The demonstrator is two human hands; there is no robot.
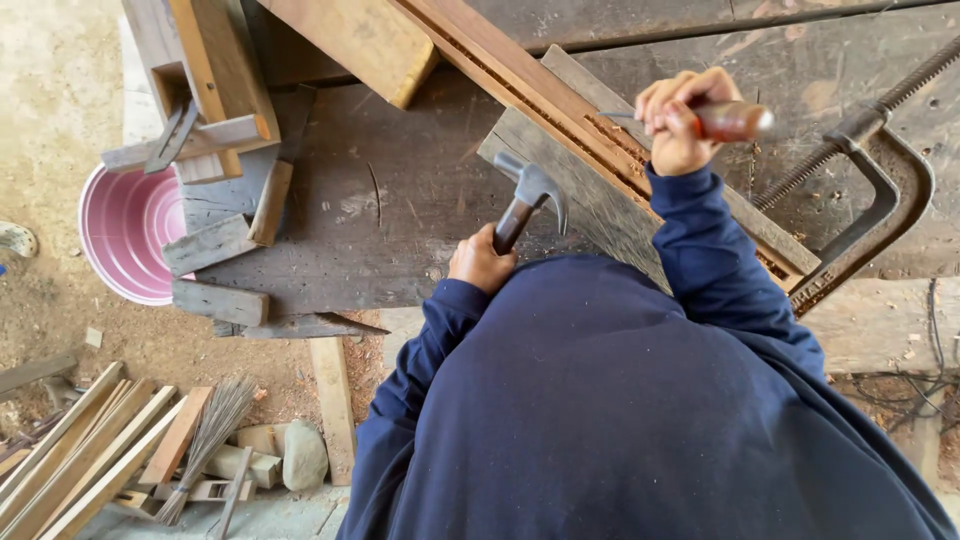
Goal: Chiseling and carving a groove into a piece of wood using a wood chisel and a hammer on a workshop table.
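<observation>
Chiselling a groove is the step in hand. The left hand is clamped on a claw hammer; the right hand grips a wooden-handled chisel, its tip probably in the slot, though that is hard to see. The reddish plank lies diagonally across the bench, clamped at its right edge. Next likely calls for a square strike on the handle.

The grey steel claw hammer looks dull. The reddish grooved wooden plank is rough; the chisel's brown wooden handle shines.
</observation>
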